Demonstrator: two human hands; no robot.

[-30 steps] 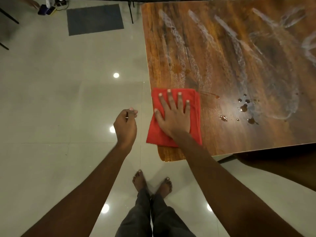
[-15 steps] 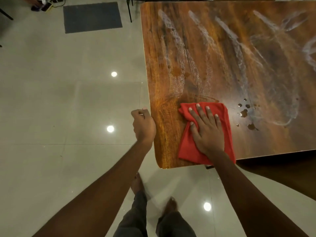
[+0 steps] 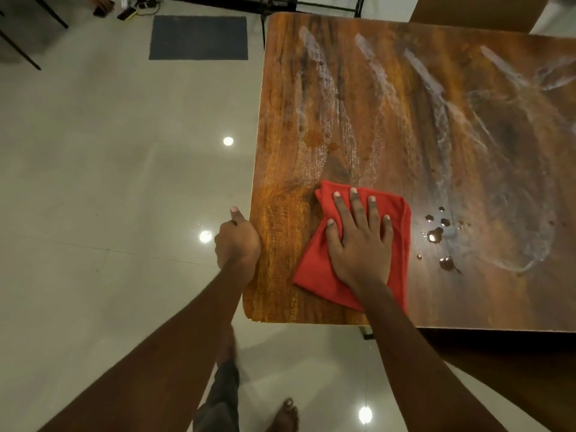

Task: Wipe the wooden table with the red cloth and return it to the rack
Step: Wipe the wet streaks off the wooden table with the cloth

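The wooden table (image 3: 374, 120) fills the upper right of the head view, streaked with pale wet smears. A folded red cloth (image 3: 314, 269) lies near its front left corner. My right hand (image 3: 358, 244) presses flat on the cloth with fingers spread and straight. Just right of the cloth sit several dark liquid drops (image 3: 436, 235). My left hand (image 3: 237, 241) is curled into a loose fist against the table's left edge, thumb pointing up, with nothing seen in it. No rack is in view.
Glossy tiled floor lies to the left and front. A dark mat (image 3: 198, 37) is on the floor at the back left. Black metal legs stand beyond the table's far edge. A brown box (image 3: 473, 10) is at the back right. My bare foot (image 3: 285, 416) is below.
My right hand has slid the red cloth rightward from the table's left edge toward the drops. My left hand has moved right to the table's edge, and my feet have stepped right.
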